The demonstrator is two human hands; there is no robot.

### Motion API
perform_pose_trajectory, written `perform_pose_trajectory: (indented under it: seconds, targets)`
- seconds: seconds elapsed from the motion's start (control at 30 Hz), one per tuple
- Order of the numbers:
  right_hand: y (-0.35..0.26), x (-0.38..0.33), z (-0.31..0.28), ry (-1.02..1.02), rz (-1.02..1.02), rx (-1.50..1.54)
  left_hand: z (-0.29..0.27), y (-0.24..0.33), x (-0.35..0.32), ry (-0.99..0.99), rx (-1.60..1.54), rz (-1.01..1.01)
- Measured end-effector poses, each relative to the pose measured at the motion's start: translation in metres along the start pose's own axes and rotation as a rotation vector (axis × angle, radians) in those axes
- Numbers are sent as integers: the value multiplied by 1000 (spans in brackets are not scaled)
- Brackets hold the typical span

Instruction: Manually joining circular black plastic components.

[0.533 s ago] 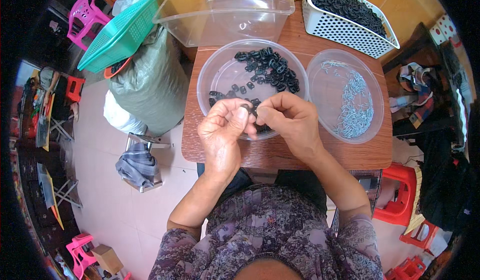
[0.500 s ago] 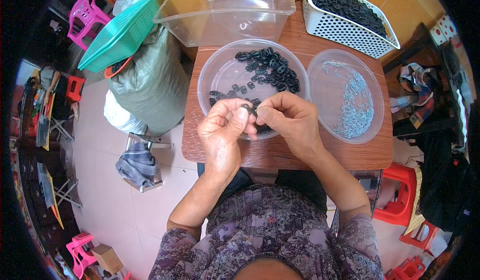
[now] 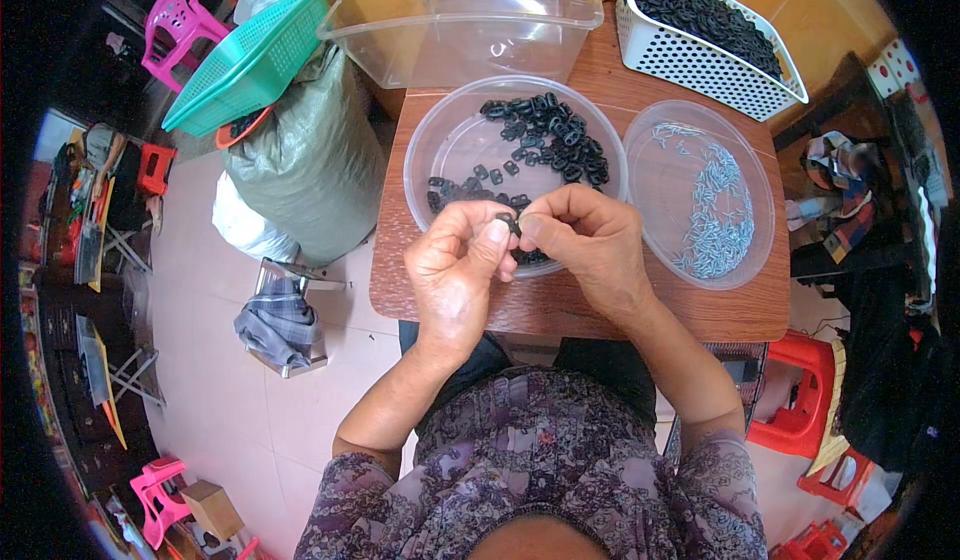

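Between thumb and fingers my left hand (image 3: pixel 455 270) pinches a small black part (image 3: pixel 510 223), which looks like a plastic piece with holes. My right hand (image 3: pixel 590 245) closes its thumb and index finger at the other side of that part; whether it also holds a screw is too small to tell. Both hands are over the near rim of a round clear tub (image 3: pixel 412 160) with many similar black pieces (image 3: pixel 560 135) heaped mostly at its right. To the right stands a second round clear tub (image 3: pixel 660 225) with a scatter of small silvery screws (image 3: pixel 722 205).
The tubs stand on a brown wooden table (image 3: pixel 690 310). Behind them are a clear rectangular bin (image 3: pixel 450 50) and a white perforated basket (image 3: pixel 700 70) full of black pieces. Left of the table, a stuffed sack (image 3: pixel 310 170) bears green baskets (image 3: pixel 250 65). A red stool (image 3: pixel 800 390) stands at right.
My hands have drawn slightly closer together at the small black part. The whole view has shifted a little, with the table and tubs now slightly further right.
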State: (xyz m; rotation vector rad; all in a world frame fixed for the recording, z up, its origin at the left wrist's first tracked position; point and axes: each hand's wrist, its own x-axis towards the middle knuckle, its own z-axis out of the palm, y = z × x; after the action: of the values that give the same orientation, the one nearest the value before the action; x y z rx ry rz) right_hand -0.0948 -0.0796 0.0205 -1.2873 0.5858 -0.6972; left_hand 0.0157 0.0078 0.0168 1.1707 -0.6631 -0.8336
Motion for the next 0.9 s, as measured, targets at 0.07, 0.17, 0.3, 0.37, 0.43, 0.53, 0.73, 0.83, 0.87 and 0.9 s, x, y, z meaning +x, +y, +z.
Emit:
perform_pose_trajectory:
  seconds: [0.07, 0.17, 0.3, 0.37, 0.43, 0.53, 0.73, 0.83, 0.87, 0.9]
  targets:
    - [0, 0, 0, -2, -1, -7, 0, 0, 0, -1, 7, 3]
    - [0, 1, 0, -2, 1, -39, -1, -2, 1, 1, 7, -4]
    - [1, 1, -2, -6, -4, -28, 0, -1, 1, -5, 7, 5]
    - [2, 2, -2, -4, -2, -16, 0, -1, 2, -2, 3, 1]
    - [4, 2, -3, -5, -3, -11, 0, -2, 2, -4, 3, -5]
    - [2, 1, -1, -1, 5, -13, 0, -1, 1, 7, 20, -15]
    - [4, 0, -2, 9, 18, -30, 3, -1, -1, 10, 29, -5]
    - [6, 0, -3, 5, 11, -44, 5, -1, -2, 24, 60, 8]
    - [7, 0, -3, 0, 4, -51, 6, 0, -3, 24, 60, 7]
    - [7, 0, -3, 0, 5, -50, 6, 0, -3, 37, 95, 11]
